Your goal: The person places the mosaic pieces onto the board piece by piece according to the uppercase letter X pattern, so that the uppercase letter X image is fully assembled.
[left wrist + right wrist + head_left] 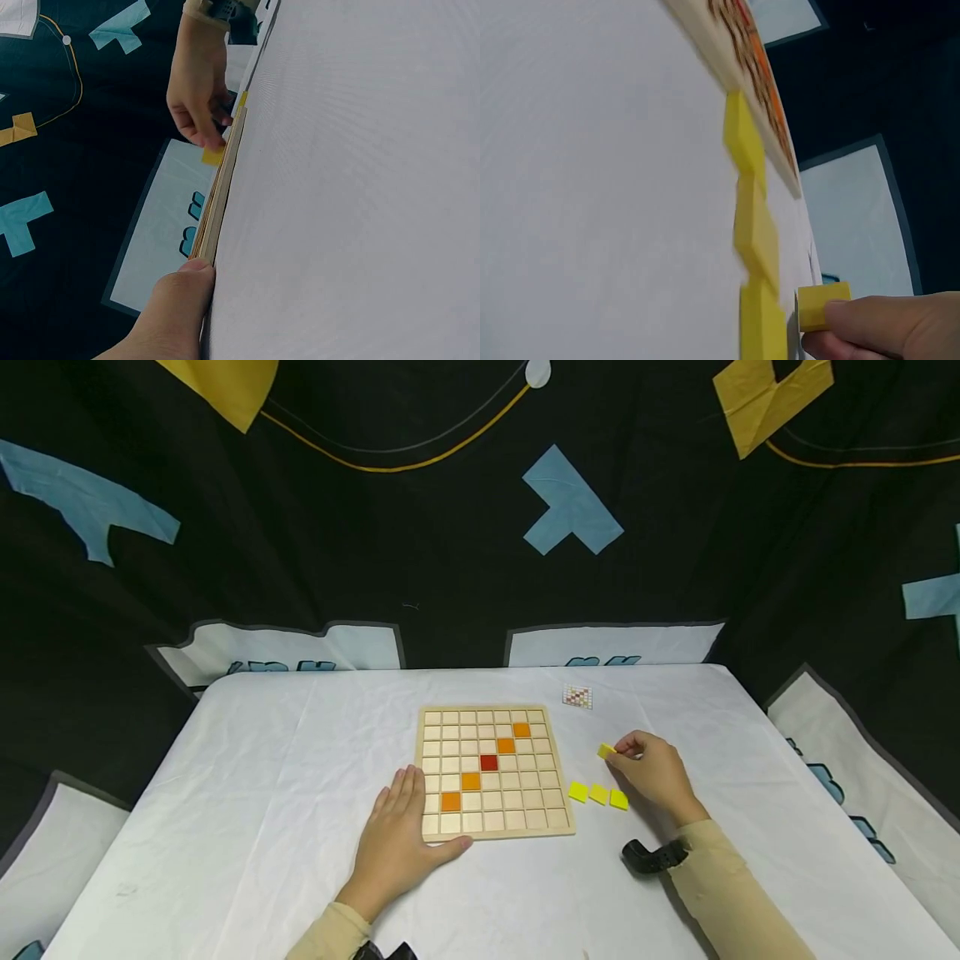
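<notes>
A wooden grid board (525,780) lies on the table, with several orange tiles (470,782) and one red tile (489,763) set in a diagonal across its cells. My left hand (399,835) rests along the board's left edge, fingers straight, its thumb (180,296) at the near edge. To the right of the board, my right hand (654,772) pinches a yellow tile (815,304) between thumb and fingertips, just above the table. Three more yellow tiles (597,793) lie in a row beside the board's lower right side, nearer to me than the pinched one.
A small printed pattern card (577,697) lies beyond the board's upper right corner. The white cloth table (247,777) reaches back to a black curtain (450,568) with blue and yellow shapes. A black wrist strap mount (651,857) juts from the right sleeve.
</notes>
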The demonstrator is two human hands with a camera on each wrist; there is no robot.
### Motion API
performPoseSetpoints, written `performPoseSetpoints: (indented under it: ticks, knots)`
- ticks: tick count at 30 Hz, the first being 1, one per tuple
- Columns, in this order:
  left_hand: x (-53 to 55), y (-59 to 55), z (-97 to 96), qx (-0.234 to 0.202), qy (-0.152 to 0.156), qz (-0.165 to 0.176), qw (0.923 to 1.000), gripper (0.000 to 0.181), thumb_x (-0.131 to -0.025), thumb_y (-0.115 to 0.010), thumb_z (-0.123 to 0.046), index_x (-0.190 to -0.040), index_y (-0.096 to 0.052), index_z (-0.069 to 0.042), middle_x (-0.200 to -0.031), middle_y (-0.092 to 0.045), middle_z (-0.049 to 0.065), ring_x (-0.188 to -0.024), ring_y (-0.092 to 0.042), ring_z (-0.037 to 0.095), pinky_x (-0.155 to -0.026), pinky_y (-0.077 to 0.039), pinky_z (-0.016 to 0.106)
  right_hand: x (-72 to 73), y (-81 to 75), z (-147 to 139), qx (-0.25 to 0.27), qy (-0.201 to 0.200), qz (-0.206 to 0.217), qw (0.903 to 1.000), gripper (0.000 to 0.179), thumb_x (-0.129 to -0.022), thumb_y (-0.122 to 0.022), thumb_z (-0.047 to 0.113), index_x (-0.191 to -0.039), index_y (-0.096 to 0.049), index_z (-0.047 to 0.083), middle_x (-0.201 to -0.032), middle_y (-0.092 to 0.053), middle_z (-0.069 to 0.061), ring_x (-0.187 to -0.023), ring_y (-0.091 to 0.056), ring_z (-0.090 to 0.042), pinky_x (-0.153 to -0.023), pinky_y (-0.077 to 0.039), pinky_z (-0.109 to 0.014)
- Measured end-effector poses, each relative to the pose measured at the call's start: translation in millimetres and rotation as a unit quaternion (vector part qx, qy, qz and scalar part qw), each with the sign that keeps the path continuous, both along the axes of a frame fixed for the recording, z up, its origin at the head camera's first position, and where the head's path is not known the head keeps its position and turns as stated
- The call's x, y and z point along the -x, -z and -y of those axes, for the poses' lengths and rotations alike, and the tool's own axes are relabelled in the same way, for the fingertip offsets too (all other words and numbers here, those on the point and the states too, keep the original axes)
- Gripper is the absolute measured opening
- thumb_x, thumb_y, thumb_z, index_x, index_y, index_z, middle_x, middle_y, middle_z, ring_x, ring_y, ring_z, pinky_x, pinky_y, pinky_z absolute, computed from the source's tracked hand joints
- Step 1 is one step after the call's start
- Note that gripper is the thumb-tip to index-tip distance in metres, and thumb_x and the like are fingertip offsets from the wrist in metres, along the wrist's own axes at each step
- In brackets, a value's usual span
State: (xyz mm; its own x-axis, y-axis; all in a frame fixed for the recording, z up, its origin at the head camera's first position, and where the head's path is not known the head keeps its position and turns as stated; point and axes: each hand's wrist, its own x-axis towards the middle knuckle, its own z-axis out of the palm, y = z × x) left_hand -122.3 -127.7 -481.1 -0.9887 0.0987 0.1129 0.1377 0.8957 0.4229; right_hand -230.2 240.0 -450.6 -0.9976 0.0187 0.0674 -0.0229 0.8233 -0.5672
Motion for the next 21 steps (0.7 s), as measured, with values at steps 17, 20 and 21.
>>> performPoseSetpoints:
  ticks: [17, 20, 21]
  knots:
    - [0.4, -0.1, 0.2, -0.002, 0.001, -0.01, 0.9999, 0.128, -0.073, -0.061, -0.083, -0.154, -0.02, 0.006, -0.163, -0.019, 0.02, -0.154, -0.016, 0.033, -0.125, -0.016, 0.052, 28.1, -10.3, 103, 0.127, -0.098, 0.007, 0.987, 0.012, -0.091, -0.071, 0.017, -0.1, -0.067, 0.011, -0.092, -0.069, -0.006, -0.068, -0.059, -0.016, -0.056, -0.05, -0.025]
    - [0.6, 0.1, 0.7, 0.0, 0.0, -0.009, 1.0, 0.127, -0.073, -0.06, -0.083, -0.154, -0.02, 0.006, -0.163, -0.02, 0.02, -0.154, -0.017, 0.033, -0.125, -0.017, 0.051, 34.7, -10.1, 122, 0.137, -0.122, 0.016, 0.9829, 0.011, -0.091, -0.071, 0.017, -0.101, -0.068, 0.012, -0.091, -0.069, -0.005, -0.068, -0.058, -0.015, -0.054, -0.05, -0.024]
    - [0.7, 0.3, 0.8, 0.001, 0.0, -0.009, 1.0, 0.127, -0.073, -0.06, -0.083, -0.154, -0.02, 0.006, -0.163, -0.02, 0.02, -0.154, -0.017, 0.033, -0.125, -0.017, 0.051, 36.3, -10.6, 128, 0.139, -0.13, 0.02, 0.9816, 0.011, -0.091, -0.071, 0.017, -0.101, -0.069, 0.012, -0.09, -0.07, -0.004, -0.068, -0.059, -0.015, -0.055, -0.049, -0.024]
